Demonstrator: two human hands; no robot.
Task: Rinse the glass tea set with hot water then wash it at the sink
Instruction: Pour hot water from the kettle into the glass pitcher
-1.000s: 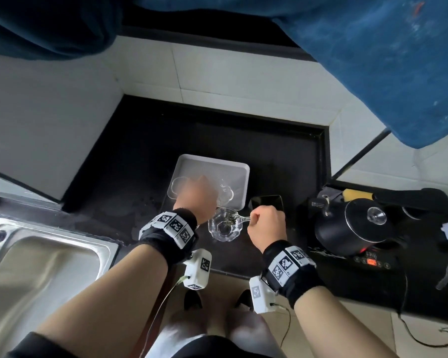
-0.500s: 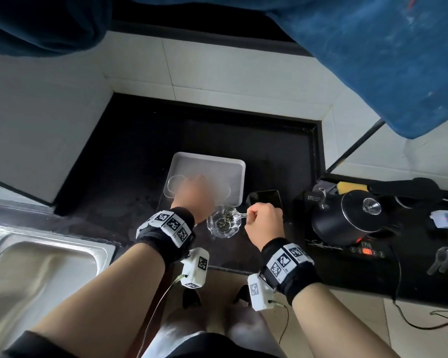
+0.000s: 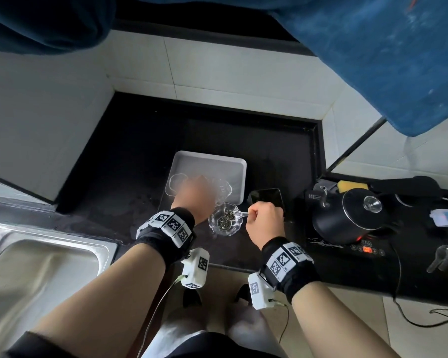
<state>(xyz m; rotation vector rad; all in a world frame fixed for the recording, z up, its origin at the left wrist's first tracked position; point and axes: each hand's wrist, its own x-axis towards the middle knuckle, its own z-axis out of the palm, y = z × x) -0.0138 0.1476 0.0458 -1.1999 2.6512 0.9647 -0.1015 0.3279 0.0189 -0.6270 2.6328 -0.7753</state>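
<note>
hands (image 3: 194, 196) (image 3: 264, 219) flanking glass dish (image 3: 225, 223)

Since a second ago the right hand (image 3: 265, 223) has drawn the clear spoon (image 3: 239, 215) a little nearer the small glass dish (image 3: 225, 223) of tea leaves, its tip now over the leaves. The left hand (image 3: 194, 200) has blurred over the tray (image 3: 233, 164).

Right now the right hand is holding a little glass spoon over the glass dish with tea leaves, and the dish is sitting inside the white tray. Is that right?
Almost. The glass dish with the tea leaves is not inside the white tray; the head view shows it on the dark counter, just in front of the tray. The rest holds: the right hand holds a little glass spoon over the dish.
</note>
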